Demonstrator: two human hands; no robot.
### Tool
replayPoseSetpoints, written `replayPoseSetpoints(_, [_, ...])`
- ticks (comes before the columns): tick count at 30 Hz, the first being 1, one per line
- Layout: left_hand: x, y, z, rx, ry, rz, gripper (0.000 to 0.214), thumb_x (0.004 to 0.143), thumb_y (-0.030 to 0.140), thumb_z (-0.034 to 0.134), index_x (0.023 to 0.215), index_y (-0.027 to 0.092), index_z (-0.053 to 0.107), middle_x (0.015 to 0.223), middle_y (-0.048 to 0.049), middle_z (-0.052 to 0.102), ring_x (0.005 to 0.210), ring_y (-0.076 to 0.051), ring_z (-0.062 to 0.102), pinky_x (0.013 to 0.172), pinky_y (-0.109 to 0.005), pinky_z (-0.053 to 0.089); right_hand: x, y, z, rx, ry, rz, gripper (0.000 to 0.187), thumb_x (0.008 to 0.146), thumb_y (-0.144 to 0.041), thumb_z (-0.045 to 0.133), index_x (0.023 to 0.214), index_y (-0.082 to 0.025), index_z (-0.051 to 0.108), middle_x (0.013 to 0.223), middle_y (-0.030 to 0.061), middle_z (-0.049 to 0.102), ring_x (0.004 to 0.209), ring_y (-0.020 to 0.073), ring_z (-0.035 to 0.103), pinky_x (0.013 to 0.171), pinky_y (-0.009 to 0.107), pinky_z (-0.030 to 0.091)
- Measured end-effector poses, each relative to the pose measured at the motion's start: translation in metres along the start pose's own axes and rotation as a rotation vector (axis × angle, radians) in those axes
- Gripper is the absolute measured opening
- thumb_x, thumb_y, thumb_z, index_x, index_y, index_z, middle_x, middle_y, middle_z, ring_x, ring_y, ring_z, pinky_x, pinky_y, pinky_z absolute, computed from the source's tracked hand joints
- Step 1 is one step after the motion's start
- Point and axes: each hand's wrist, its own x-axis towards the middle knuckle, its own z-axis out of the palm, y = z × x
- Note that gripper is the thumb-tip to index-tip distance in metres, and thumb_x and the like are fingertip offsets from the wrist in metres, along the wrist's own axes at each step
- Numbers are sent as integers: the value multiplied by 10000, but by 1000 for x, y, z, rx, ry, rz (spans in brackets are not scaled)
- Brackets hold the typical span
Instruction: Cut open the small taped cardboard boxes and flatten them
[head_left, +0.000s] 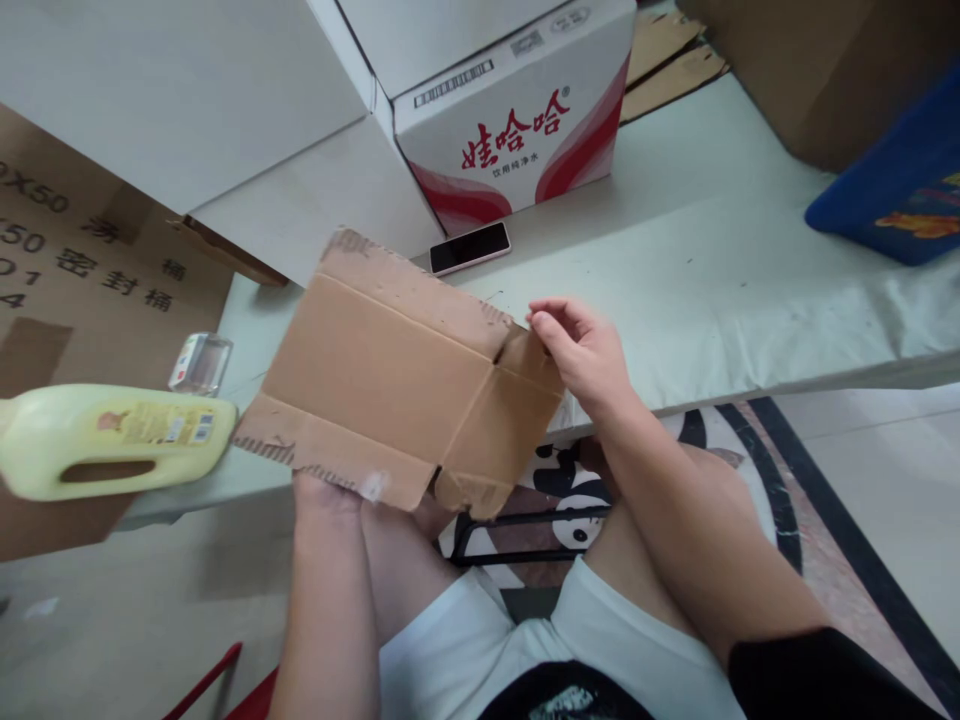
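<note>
Fingers (pixel 553 322) of right hand (pixel 585 355) and left hand (pixel 326 497) clasp the flat cardboard box (pixel 390 380) over the desk's (pixel 712 280) front edge, seemingly mid-fold, wanting firm creasing.

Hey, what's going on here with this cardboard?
A seated person holds a flattened cardboard box over the edge of the table. The left hand grips its lower edge from underneath, fingers mostly hidden; the right hand pinches the upper right flap. A yellow bottle lies on its side to the left, and a phone rests beyond the box.

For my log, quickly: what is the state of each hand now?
Left hand: shut on the cardboard box, lower edge.
Right hand: pinching its flap.
</note>
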Motion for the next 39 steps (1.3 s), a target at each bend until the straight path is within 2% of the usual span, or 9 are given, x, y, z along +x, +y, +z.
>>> replayPoseSetpoints(4, [6, 4, 6, -85, 90, 37, 462, 764, 689, 681, 968, 276, 709, 1057, -14, 778, 1305, -263, 584, 916, -355, 602, 5, 7, -2, -130, 85, 73, 563, 809, -447, 653, 1302, -188, 571, 1379, 148, 629, 1227, 244, 614, 1037, 419, 486])
replayPoseSetpoints(9, [25, -6, 9, -103, 104, 0, 449, 762, 667, 673, 917, 246, 694, 1052, -62, 779, 1306, -275, 594, 946, -370, 599, 0, 1, 4, 140, -273, 290, 444, 824, -537, 622, 1081, -176, 651, 961, 107, 727, 773, 199, 666, 707, 358, 567])
replayPoseSetpoints(12, [43, -12, 20, -120, 75, -35, 374, 784, 597, 661, 918, 251, 709, 1097, -76, 774, 1300, -271, 606, 1020, -375, 567, -3, -2, 7, 274, -297, 319, 339, 791, -507, 660, 931, -198, 649, 764, 52, 667, 660, 175, 607, 578, 310, 522])
replayPoseSetpoints(20, [77, -33, 41, -313, -28, -211, 560, 816, 697, 510, 1044, 222, 699, 1200, -112, 739, 1272, -276, 625, 1053, -413, 530, 4, 13, 9, 242, -71, 351, 426, 701, -586, 721, 846, -204, 601, 664, 6, 604, 543, 128, 516, 474, 258, 403])
replayPoseSetpoints(25, [79, -45, 32, -462, -9, -391, 507, 828, 659, 442, 877, 218, 688, 950, -99, 756, 916, -226, 716, 790, -375, 599, 6, 4, 1, 316, 191, 258, 490, 626, -575, 803, 881, -213, 592, 640, -25, 602, 483, 103, 491, 413, 225, 349])
replayPoseSetpoints(27, [78, -50, 29, -430, -41, -425, 478, 804, 623, 493, 873, 195, 694, 886, -101, 744, 833, -217, 714, 750, -360, 591, 3, -5, -11, 305, 321, 221, 505, 603, -567, 835, 862, -218, 579, 618, -46, 603, 426, 75, 455, 368, 201, 330])
replayPoseSetpoints(33, [70, -62, 37, -188, -258, -314, 402, 754, 547, 617, 897, 181, 701, 916, -87, 750, 946, -214, 696, 949, -367, 527, -42, -22, -75, 102, 635, 159, 500, 519, -459, 903, 822, -203, 599, 589, -86, 647, 364, 65, 543, 356, 163, 489])
replayPoseSetpoints(36, [68, -64, 42, -99, -329, -278, 419, 769, 567, 588, 868, 177, 704, 907, -100, 749, 940, -232, 688, 974, -397, 501, -55, -33, -105, -68, 799, 51, 267, 697, -361, 820, 759, -194, 621, 534, -69, 622, 381, 82, 576, 394, 161, 538])
replayPoseSetpoints(39, [69, -62, 44, -83, -353, -274, 439, 768, 593, 567, 844, 182, 701, 889, -99, 743, 921, -235, 684, 959, -400, 499, -25, -53, -120, -248, 837, -22, 185, 882, -243, 673, 711, -201, 617, 553, -53, 598, 429, 72, 591, 456, 149, 563])
